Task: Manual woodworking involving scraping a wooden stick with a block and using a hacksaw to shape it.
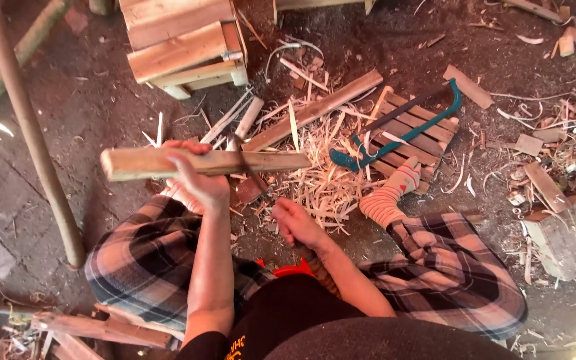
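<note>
Closest, the right hand [296, 223] is curling shut around a knife handle, while the left hand [198, 177] is clamping a long pale wooden slat [201, 163], lying level and pointing toward the teal-framed hacksaw [395, 130].

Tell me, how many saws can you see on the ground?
1. The green-framed saw lies on a small slatted wooden pallet, to the right of the stick that the left hand holds. Others could be hidden under the shavings.

The dirt floor [88, 100] is strewn with wood shavings [321, 180]; beside them, a green-framed saw [395, 130] is laid on a slatted board [415, 133].
</note>
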